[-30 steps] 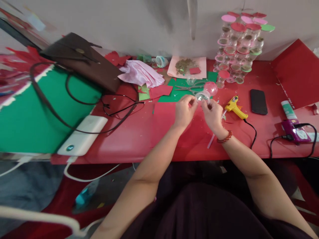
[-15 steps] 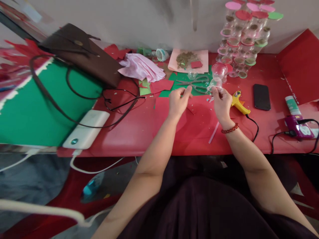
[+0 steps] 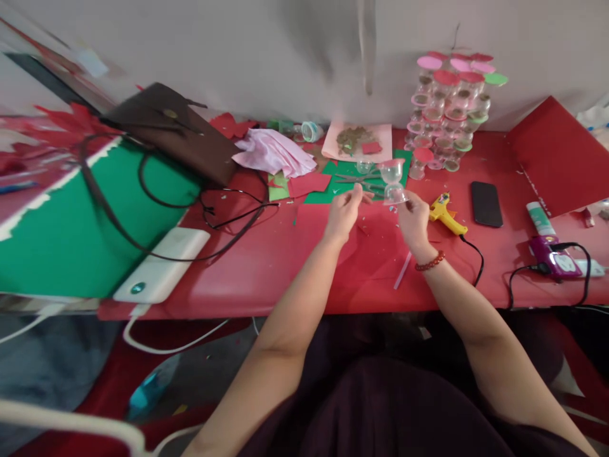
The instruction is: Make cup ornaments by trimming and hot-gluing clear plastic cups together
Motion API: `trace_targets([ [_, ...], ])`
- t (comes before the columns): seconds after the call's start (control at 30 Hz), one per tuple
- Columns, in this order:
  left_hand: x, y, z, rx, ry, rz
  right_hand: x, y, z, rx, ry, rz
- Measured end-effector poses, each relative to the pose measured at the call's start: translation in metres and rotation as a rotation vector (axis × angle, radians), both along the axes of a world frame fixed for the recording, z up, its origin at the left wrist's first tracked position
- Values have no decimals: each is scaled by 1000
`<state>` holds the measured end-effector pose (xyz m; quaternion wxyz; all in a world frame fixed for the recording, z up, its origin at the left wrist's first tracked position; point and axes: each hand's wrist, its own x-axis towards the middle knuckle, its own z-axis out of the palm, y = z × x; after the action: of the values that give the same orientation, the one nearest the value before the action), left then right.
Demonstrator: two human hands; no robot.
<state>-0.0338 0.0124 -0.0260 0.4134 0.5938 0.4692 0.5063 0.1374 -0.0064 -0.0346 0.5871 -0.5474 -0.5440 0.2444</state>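
My right hand (image 3: 413, 220) pinches the rim of the lower of two small clear plastic cups (image 3: 392, 172), joined base to base and held upright above the table. A red disc covers the top cup's mouth. To the left, my left hand (image 3: 343, 214) is apart from the cups, thumb raised and fingers loosely spread, with nothing in it. Beyond the hands, a pair of scissors (image 3: 360, 180) lies on a green sheet (image 3: 328, 185), partly behind the cups. A yellow glue gun (image 3: 447, 214) lies just right of my right hand.
A tall stack of similar cups (image 3: 445, 117) with coloured discs stands at the back right. A phone (image 3: 486, 204) and a propped red board (image 3: 561, 155) are to the right. At left are a brown bag (image 3: 190, 136), glasses (image 3: 233, 206) and a white power bank (image 3: 164, 265).
My left hand has let go of the cups and moved left. My right hand alone has turned them from tilted to upright, red disc on top. The view has shifted slightly.
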Motion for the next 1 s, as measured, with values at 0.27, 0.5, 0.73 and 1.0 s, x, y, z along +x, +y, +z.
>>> trace_targets([
  [0.27,14,-11,5,-237,-420,-285,-8,-3,-14,80,-236,123],
  [0.5,16,-10,6,-96,-316,-75,2,1,-6,113,-30,177],
  [0.73,18,-14,6,-37,-170,-107,5,-9,23,155,10,437],
  [1.0,17,-18,9,5,-72,-135,1,-8,27,38,332,473],
])
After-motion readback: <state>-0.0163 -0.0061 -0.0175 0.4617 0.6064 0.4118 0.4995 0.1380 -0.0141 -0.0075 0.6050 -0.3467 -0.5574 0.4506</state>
